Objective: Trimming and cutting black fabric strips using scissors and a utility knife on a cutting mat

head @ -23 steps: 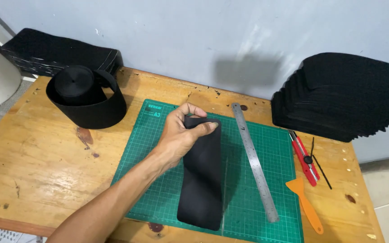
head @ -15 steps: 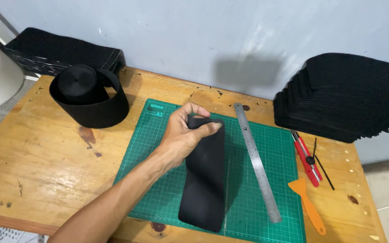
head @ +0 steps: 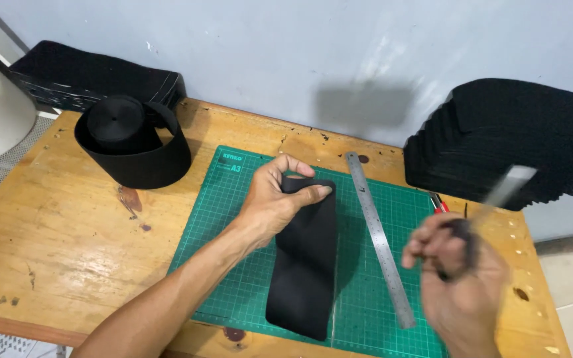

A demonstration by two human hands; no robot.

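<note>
Two hands over a green cutting mat [head: 233,219]: left hand [head: 274,202] pinches the top edge of a black fabric strip [head: 305,272] between thumb and curled fingers, the strip running down the mat below them. Right hand [head: 462,265] — motion-blurred — is closed around a dark-handled tool, just right of a steel ruler [head: 379,238].

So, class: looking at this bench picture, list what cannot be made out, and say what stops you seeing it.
- Right hand, head view: motion blur hides its grip and the dark tool with a pale blade.
- Red-handled tool: mostly covered by that hand.
- Black strip: its top end is hidden under the left hand.
- Stack of black pieces: cut by the right edge.
</note>
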